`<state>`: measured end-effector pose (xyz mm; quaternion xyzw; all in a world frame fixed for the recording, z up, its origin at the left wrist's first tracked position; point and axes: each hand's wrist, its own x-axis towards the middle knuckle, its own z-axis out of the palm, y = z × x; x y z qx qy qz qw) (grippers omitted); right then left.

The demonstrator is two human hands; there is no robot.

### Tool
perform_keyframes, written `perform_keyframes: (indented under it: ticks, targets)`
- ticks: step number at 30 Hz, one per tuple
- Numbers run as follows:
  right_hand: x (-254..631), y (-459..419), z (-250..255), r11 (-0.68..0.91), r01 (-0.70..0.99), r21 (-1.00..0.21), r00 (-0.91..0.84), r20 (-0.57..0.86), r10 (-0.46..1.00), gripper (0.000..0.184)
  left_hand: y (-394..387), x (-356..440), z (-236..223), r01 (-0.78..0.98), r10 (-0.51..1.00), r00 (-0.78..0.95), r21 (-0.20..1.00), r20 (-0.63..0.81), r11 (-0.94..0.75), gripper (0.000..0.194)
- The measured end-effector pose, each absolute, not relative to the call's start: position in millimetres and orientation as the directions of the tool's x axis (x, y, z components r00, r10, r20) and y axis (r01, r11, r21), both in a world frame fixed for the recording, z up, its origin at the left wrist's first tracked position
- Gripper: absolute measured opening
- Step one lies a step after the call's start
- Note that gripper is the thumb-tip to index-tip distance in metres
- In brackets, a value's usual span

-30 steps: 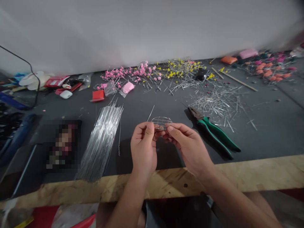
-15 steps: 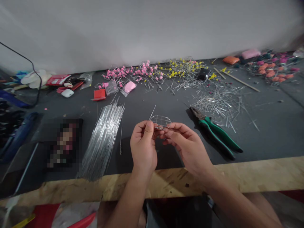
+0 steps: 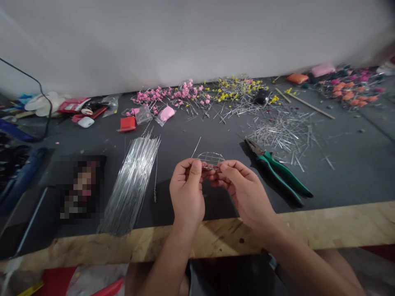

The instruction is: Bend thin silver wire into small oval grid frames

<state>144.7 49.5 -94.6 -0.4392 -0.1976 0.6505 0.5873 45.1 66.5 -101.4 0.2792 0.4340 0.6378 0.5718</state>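
Note:
Between my two hands is a small rounded wire mesh [image 3: 211, 157], its curved rim pointing away from me. My left hand [image 3: 189, 187] pinches its left side, thumb on top, and a thin straight wire [image 3: 196, 146] sticks up beyond those fingers. At the mesh's near right edge, my right hand [image 3: 242, 187] is closed with thumb and forefinger pressed together. A twisted bit of wire [image 3: 211, 167] runs between the fingertips; its ends are hidden by the fingers. Green-handled pliers [image 3: 276, 170] lie to the right of my right hand.
Left of my hands lies a bundle of straight wires [image 3: 132, 181], with a single twisted-end wire [image 3: 155, 176] beside it. Loose cut wires [image 3: 280, 133] are scattered behind the pliers. Pink-tipped stems [image 3: 173, 95] and yellow-tipped stems [image 3: 237, 88] line the wall. A wooden edge [image 3: 228, 234] borders the table.
My right hand's thumb and forefinger have closed in at the mesh's near edge. The mesh has tilted a little flatter and moved slightly right. My left hand keeps its pinch.

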Motion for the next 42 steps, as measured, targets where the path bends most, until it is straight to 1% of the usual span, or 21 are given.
perform_keyframes:
  ticks: [5,13,17,20,22,24,25,26,28,30,31,33,35,39,42]
  targets:
    - [146.2,48.7,-94.6,-0.245,-0.569,-0.785,0.08,-0.349,0.934,0.009,66.6,45.1,-99.8,-0.518,0.973,-0.177,0.855,-0.149,0.036,0.01]
    - [148.2,47.4,-97.1,-0.192,-0.554,-0.81,0.076,-0.279,0.957,0.011,68.9,44.8,-99.0,-0.549,0.969,-0.113,0.827,-0.221,0.125,0.01]
    - [151.3,47.1,-96.6,-0.211,-0.555,-0.805,0.025,-0.269,0.963,0.011,71.0,41.7,-100.1,-0.584,0.958,-0.062,0.789,-0.279,0.192,0.011]
    - [153.6,46.7,-97.5,-0.202,-0.574,-0.793,-0.03,-0.226,0.974,0.01,72.1,39.1,-98.7,-0.615,0.945,-0.007,0.747,-0.326,0.253,0.013]
    - [154.7,47.0,-99.1,-0.198,-0.573,-0.796,-0.056,-0.203,0.978,0.009,72.0,38.1,-96.6,-0.61,0.948,-0.001,0.752,-0.317,0.251,0.013]
    - [155.5,47.9,-101.3,-0.186,-0.522,-0.832,-0.03,-0.2,0.979,0.01,71.1,38.0,-94.6,-0.576,0.962,-0.043,0.793,-0.269,0.196,0.012]
    - [155.9,48.4,-102.5,-0.174,-0.465,-0.868,0.008,-0.2,0.98,0.009,70.4,38.1,-94.0,-0.549,0.968,-0.076,0.82,-0.239,0.159,0.011]
    - [156.4,48.9,-103.5,-0.16,-0.383,-0.91,0.059,-0.197,0.979,0.009,69.6,38.4,-93.7,-0.518,0.972,-0.11,0.847,-0.209,0.123,0.01]
    - [157.4,49.9,-104.9,-0.155,-0.165,-0.974,0.156,-0.181,0.971,0.013,67.7,38.9,-94.5,-0.447,0.975,-0.162,0.892,-0.154,0.067,0.01]
    - [158.2,50.8,-104.9,-0.173,0.01,-0.985,0.198,-0.168,0.966,0.017,65.7,39.2,-96.4,-0.362,0.977,-0.181,0.931,-0.11,0.038,0.012]
    - [158.4,51.2,-104.3,-0.181,0.057,-0.982,0.201,-0.167,0.965,0.016,64.8,39.3,-97.4,-0.315,0.978,-0.185,0.949,-0.092,0.03,0.013]
    - [158.6,52.0,-102.5,-0.185,0.084,-0.979,0.193,-0.166,0.967,0.013,63.2,39.5,-99.2,-0.222,0.98,-0.19,0.975,-0.064,0.02,0.014]
    - [158.9,52.8,-100.9,-0.194,0.068,-0.979,0.17,-0.18,0.969,0.011,62.3,39.5,-100.1,-0.158,0.98,-0.195,0.987,-0.043,0.012,0.015]
    - [161.0,54.1,-100.0,-0.253,-0.012,-0.967,0.096,-0.253,0.963,0.014,62.8,39.2,-100.6,-0.122,0.982,-0.186,0.992,-0.038,0.015,0.016]
    - [163.2,54.8,-100.1,-0.275,-0.017,-0.961,0.073,-0.276,0.958,0.015,64.0,38.5,-101.5,-0.119,0.984,-0.175,0.993,-0.04,0.019,0.017]
